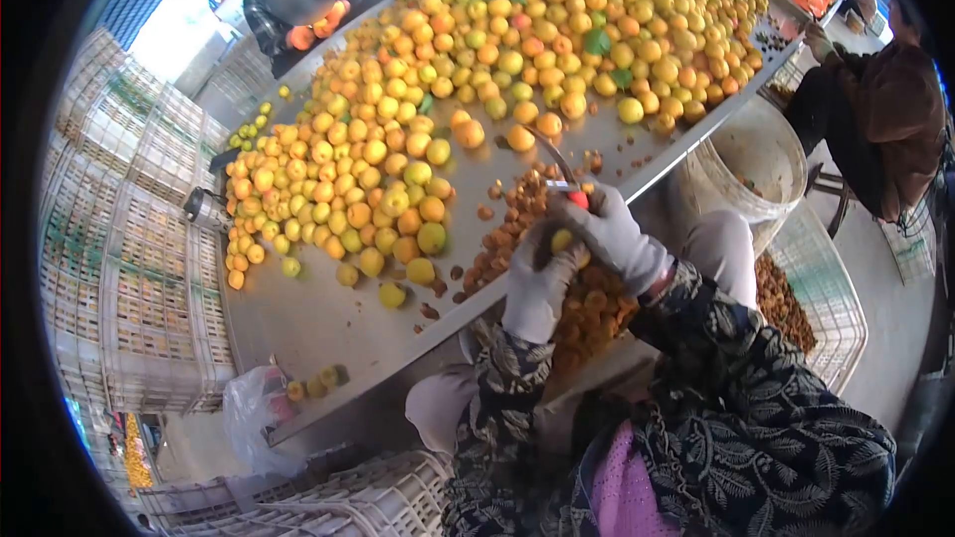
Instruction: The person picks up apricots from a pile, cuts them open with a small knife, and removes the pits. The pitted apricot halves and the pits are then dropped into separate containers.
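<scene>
My left hand [540, 283], in a pale glove, is closed around a yellow-green fruit [562, 241] at the table's front edge. Close beside it, my right hand [609, 234], also gloved, grips a knife with a red handle [577, 199]. The curved blade [547, 147] points up and to the left over the metal table [388, 338]. Under and beside the hands lie many orange-brown cut pieces [497, 257], some on the table and more below its edge. A large heap of whole yellow-orange fruit [398, 139] covers much of the table.
A white bucket [731, 161] stands right of my hands, with a crate of brown pieces [786, 308] below. Stacked crates [129, 249] rise at the left. A plastic bag [249, 416] hangs at the table's corner. One person [298, 5] is across the table, another [885, 119] at right.
</scene>
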### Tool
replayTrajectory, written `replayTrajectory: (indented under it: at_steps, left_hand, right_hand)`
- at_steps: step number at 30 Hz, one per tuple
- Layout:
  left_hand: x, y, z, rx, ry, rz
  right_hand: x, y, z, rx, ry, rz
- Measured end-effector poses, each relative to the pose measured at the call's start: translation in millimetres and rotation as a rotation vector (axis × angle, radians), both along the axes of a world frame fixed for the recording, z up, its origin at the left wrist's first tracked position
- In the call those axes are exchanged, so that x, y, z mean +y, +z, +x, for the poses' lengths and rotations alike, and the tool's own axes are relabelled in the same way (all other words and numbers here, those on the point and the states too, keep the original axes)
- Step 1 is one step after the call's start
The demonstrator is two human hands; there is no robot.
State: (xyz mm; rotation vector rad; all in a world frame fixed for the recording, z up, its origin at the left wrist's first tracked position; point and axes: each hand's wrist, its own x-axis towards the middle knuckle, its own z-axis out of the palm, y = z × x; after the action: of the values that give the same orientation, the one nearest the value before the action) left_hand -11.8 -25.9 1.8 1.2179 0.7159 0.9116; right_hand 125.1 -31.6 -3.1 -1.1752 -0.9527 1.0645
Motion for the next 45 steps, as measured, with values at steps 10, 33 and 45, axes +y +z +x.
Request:
replayTrajectory:
  at_steps: [10, 33, 45]
  left_hand:
    - [22, -11, -9, -0.517, 0.067, -0.553]
    - [25, -48, -12, 0.063, 0.172, 0.080]
    - [38, -59, 9, 0.626, 0.480, 0.491]
  right_hand:
    - [30, 57, -18, 0.383, -0.113, 0.121]
    - [40, 64, -42, 0.565, 0.277, 0.021]
    - [45, 52, -49, 0.172, -0.276, 0.184]
